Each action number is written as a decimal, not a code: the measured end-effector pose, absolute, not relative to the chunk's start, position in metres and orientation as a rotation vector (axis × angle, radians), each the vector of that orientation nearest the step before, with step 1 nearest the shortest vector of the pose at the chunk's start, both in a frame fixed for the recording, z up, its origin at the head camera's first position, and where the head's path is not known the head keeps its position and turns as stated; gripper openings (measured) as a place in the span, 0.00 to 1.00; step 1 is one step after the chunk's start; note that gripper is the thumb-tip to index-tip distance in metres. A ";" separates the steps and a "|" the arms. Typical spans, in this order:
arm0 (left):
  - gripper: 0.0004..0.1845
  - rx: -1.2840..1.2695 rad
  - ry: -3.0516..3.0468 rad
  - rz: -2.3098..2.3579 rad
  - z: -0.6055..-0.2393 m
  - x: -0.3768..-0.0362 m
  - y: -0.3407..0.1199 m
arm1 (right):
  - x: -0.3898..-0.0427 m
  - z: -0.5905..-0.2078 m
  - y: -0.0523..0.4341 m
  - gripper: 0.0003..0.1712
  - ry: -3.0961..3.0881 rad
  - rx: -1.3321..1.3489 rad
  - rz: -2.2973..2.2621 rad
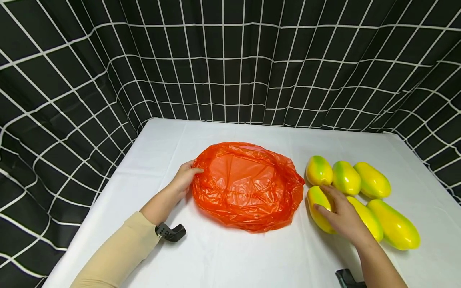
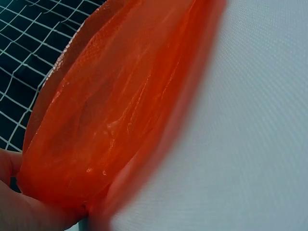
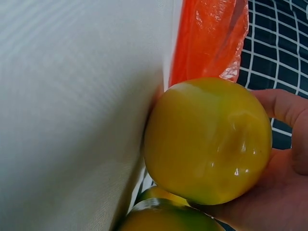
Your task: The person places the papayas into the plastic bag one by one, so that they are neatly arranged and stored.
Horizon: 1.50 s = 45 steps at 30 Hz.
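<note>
An orange-red plastic bag (image 1: 248,184) lies spread on the white table with its mouth open upward. At its left rim, my left hand (image 1: 185,176) pinches the thin plastic between thumb and fingers. In the left wrist view the bag (image 2: 106,110) rises from the fingers as a crumpled wall. To the right of the bag, my right hand (image 1: 340,212) holds the nearest-left yellow-green papaya (image 1: 318,208), thumb on one side and fingers on the other. The right wrist view shows the rounded end of this papaya (image 3: 207,142) against the palm.
Several more glossy papayas (image 1: 394,224) lie in two rows on the right of the table. The white cloth (image 1: 230,256) covers the tabletop. A black curtain with a white grid (image 1: 234,72) encloses the back and sides. A black wrist strap (image 1: 171,232) juts from the left forearm.
</note>
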<state>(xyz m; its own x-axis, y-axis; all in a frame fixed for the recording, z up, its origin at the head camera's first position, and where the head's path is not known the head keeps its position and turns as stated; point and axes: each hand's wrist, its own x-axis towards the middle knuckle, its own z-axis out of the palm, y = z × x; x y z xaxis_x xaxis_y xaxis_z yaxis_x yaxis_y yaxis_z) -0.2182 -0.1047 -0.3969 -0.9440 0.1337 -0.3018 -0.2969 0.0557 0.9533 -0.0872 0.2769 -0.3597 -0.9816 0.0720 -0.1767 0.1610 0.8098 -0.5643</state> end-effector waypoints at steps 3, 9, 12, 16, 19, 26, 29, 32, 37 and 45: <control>0.28 -0.175 2.027 1.958 -0.397 -0.218 -0.104 | -0.087 -0.361 0.278 0.45 2.846 0.173 -0.906; 0.28 -0.191 2.017 1.956 -0.397 -0.219 -0.105 | -0.087 -0.361 0.278 0.45 2.842 0.161 -0.885; 0.27 -0.194 2.003 1.964 -0.398 -0.219 -0.106 | -0.087 -0.362 0.278 0.45 2.841 0.158 -0.876; 0.27 -0.197 1.994 1.968 -0.398 -0.219 -0.106 | -0.087 -0.361 0.278 0.45 2.830 0.170 -0.888; 0.26 -0.196 1.992 1.970 -0.398 -0.218 -0.106 | -0.086 -0.360 0.278 0.45 2.818 0.188 -0.909; 0.26 -0.198 1.985 1.980 -0.399 -0.219 -0.106 | -0.084 -0.354 0.278 0.46 2.815 0.191 -0.967; 0.26 -0.195 1.984 1.981 -0.399 -0.219 -0.106 | -0.084 -0.348 0.280 0.46 2.809 0.175 -1.025; 0.26 -0.190 1.985 1.983 -0.399 -0.218 -0.106 | -0.085 -0.342 0.282 0.44 2.805 0.150 -1.105; 0.25 -0.190 1.980 1.989 -0.400 -0.218 -0.106 | -0.089 -0.333 0.282 0.41 2.774 0.160 -1.241; 0.26 -0.182 1.986 1.984 -0.400 -0.218 -0.107 | -0.098 -0.325 0.266 0.37 2.620 0.055 -1.636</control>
